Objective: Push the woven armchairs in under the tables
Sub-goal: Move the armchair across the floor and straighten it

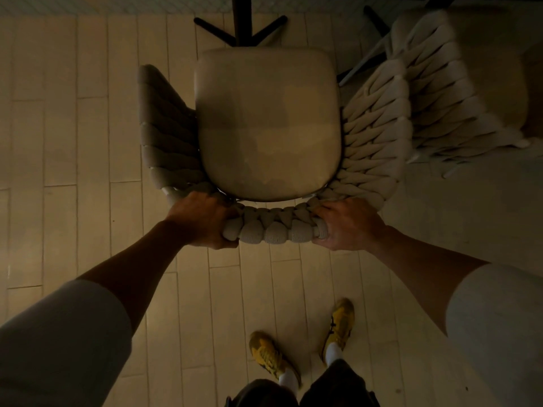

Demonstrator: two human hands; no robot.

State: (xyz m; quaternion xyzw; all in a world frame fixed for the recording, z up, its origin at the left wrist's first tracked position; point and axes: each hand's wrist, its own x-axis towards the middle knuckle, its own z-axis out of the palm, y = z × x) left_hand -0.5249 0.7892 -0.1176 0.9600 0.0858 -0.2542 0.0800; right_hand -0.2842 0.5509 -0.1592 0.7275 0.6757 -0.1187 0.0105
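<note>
Both hands, left (202,220) and right (349,223), have fingers curled tight round the armchair (269,127) back rail, squared for pushing toward the surface's pedestal (241,24).

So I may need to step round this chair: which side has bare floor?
The left: bare floor runs from the chair's left arm to the picture's edge. More lies behind it, around the shoes. The right is crowded: a second chair sits close beside the right arm. Ahead stands the table base. Both hands, left and right, grip the backrest.
</note>
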